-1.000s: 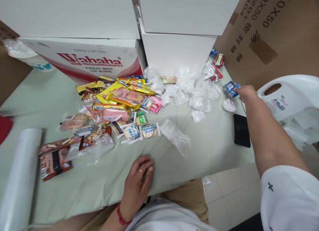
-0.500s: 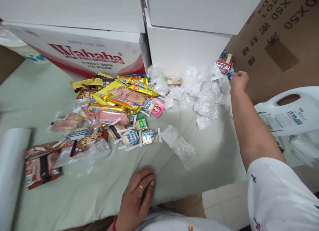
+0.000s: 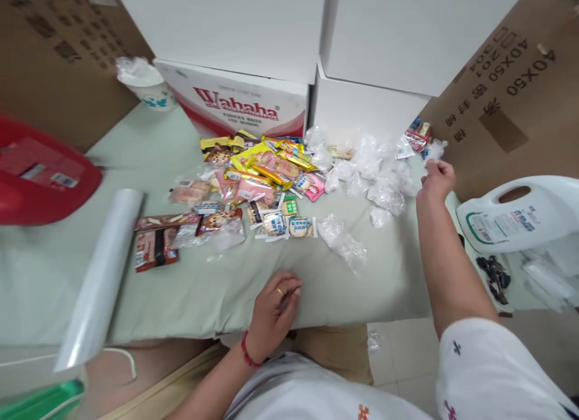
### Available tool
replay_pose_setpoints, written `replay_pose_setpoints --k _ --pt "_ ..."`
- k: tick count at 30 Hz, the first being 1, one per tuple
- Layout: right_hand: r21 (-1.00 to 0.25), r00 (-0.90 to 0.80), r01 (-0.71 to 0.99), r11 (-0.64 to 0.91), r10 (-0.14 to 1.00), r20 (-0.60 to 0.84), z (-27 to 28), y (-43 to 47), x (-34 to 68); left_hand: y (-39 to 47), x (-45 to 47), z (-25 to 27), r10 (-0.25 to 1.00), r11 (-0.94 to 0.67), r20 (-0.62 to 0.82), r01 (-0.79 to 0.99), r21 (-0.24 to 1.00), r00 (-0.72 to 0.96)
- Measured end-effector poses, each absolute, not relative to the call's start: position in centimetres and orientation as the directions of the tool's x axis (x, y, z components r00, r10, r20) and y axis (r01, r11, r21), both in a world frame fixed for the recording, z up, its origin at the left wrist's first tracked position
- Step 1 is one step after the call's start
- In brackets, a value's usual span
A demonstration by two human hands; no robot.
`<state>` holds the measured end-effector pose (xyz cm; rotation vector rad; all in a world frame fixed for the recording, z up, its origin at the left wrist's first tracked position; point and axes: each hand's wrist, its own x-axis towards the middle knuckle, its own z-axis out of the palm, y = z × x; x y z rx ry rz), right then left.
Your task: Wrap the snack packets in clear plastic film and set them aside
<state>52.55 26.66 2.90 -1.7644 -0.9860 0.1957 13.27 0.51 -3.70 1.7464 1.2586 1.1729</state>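
Observation:
At the far right of the table, my right hand [image 3: 438, 177] is closed, its fingertips at a small crumpled clear plastic bag [image 3: 436, 149]. Just behind it lie small red and blue packets [image 3: 417, 139] against the cardboard. My left hand [image 3: 278, 302], with a ring and a red wrist cord, rests near the table's front edge. Its fingers are curled in; the inside of the palm is hidden. Between the hands and the boxes is a pile of wrapped snacks [image 3: 265, 172], with crumpled clear bags [image 3: 368, 160] to its right. One loose clear bag [image 3: 341, 239] lies nearer the front.
White boxes [image 3: 362, 100] and a Wahaha carton [image 3: 244, 109] wall off the back. Cardboard [image 3: 502, 106] stands at right, beside a white jug [image 3: 515, 215]. On the left are a white roll [image 3: 102, 275], a red container [image 3: 45, 172] and a paper cup [image 3: 151, 91].
The view has shifted, showing more of the table's left side and front edge. Crumpled clear plastic now shows at my right fingertips. My left hand stays curled at the table's front.

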Motion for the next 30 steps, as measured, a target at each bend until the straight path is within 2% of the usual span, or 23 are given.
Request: replay_pose_setpoints --k 1,2,3,5,7,10,12,17,21,24,26,28,30 --pt "-0.918 0.664 0.397 -0.013 0.694 0.277 3.0 24.1 50.6 0.5 13.4 -3.3 0.965 -0.262 0.244 0.307 0.915 0.097" --pt "-0.967 0.617 0.239 0.09 0.755 0.223 2.8 21.2 48.4 0.6 13.6 -2.9 0.976 -0.215 0.203 0.267 0.939 0.074" --pt "-0.985 0.521 0.112 0.128 0.837 0.168 2.5 17.9 46.0 0.7 13.9 -2.4 0.987 -0.159 0.149 0.217 0.963 0.064" --pt "-0.999 0.336 -0.031 0.036 0.941 0.023 1.4 11.4 41.1 1.2 14.8 -1.5 0.996 -0.013 0.006 0.088 0.996 0.086" --pt "-0.993 0.25 -0.068 -0.096 0.962 -0.11 0.1 5.9 36.8 1.9 16.0 -0.9 0.984 0.129 -0.124 -0.032 0.991 0.13" --pt "-0.983 0.153 -0.032 -0.181 0.971 -0.184 -1.3 1.1 32.8 2.7 17.4 -0.9 0.972 0.198 -0.185 -0.085 0.976 0.142" --pt "-0.971 0.096 -0.092 -0.222 0.968 -0.231 -1.7 0.1 31.9 2.9 17.9 -1.3 0.971 0.22 -0.207 -0.108 0.97 0.118" --pt "-0.874 0.172 -0.397 -0.281 0.912 -0.371 -1.6 0.8 33.4 2.4 17.2 -2.0 0.933 0.349 -0.357 -0.32 0.881 0.034" --pt "-0.887 0.235 -0.419 -0.195 0.92 -0.313 -1.6 1.1 35.5 2.0 15.7 -1.9 0.919 0.36 -0.393 -0.387 0.849 -0.007" --pt "-0.917 0.223 -0.363 -0.165 0.94 -0.257 -1.8 0.9 36.4 1.8 14.4 -2.0 0.943 0.318 -0.332 -0.341 0.885 0.02" --pt "-0.939 0.258 -0.318 -0.131 0.941 -0.219 -1.8 0.6 36.6 1.5 13.6 -1.9 0.956 0.256 -0.285 -0.283 0.924 -0.066" --pt "-0.975 0.301 -0.215 -0.053 0.946 -0.117 -1.6 0.3 36.6 1.0 13.1 -1.6 0.946 0.253 -0.294 -0.257 0.932 -0.135" --pt "-0.998 0.271 -0.031 0.051 0.962 0.04 -1.2 -0.1 36.3 0.5 13.4 -0.9 0.916 0.38 -0.401 -0.292 0.878 -0.013"
